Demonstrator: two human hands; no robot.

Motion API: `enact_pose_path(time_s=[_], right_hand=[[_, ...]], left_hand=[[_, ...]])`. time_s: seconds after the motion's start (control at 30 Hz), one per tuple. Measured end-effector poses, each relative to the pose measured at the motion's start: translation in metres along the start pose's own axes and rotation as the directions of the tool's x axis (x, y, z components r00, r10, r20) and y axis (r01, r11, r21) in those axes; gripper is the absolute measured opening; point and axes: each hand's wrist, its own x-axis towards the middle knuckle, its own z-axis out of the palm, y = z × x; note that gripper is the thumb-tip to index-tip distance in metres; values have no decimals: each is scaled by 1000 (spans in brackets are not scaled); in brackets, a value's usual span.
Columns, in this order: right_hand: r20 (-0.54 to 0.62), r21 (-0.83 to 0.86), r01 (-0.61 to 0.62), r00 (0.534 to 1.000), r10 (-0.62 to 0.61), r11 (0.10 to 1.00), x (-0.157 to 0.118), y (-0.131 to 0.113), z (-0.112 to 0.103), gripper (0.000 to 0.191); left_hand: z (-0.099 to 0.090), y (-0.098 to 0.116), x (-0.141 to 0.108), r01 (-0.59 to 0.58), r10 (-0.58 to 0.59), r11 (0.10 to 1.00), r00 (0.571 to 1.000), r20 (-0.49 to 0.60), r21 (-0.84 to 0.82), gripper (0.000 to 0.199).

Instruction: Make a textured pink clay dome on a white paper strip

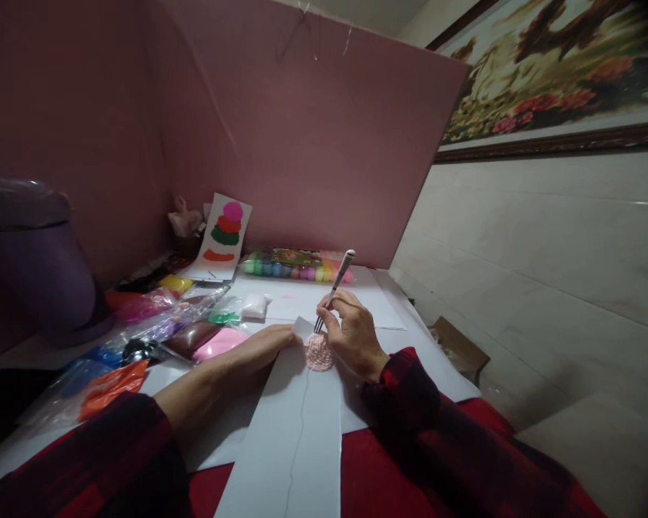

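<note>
My right hand (353,334) pinches a small fork (335,288) with a patterned black-and-white handle. Its thin tines point down at the upper edge of a pale pink clay piece (319,352). This dome-shaped clay has a rough, pitted surface and lies on a long white paper strip (302,439). A wavy pencil line runs down the strip from the clay. My left hand (281,337) grips the strip's far left edge beside the clay; most of its fingers are hidden by the paper.
Bags of coloured clay (221,344) crowd the table's left side. Behind stand a pack of clay tubs (297,266) and a card with coloured shapes (224,237). A purple bin (37,266) is at far left, a cardboard box (461,345) at right.
</note>
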Motion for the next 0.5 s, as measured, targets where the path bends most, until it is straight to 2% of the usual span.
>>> enact_pose_path(time_s=[0.33,0.5], right_hand=[[38,74,-50,998,47,996,0,0,0,14],[16,105,-52,999,51,993,0,3,3,13]], left_hand=[[-3,-4,8,-8,8,1000,1000,-17,17,8],[-2,-3,7,-1,1,1000,1000,-5,14,11]])
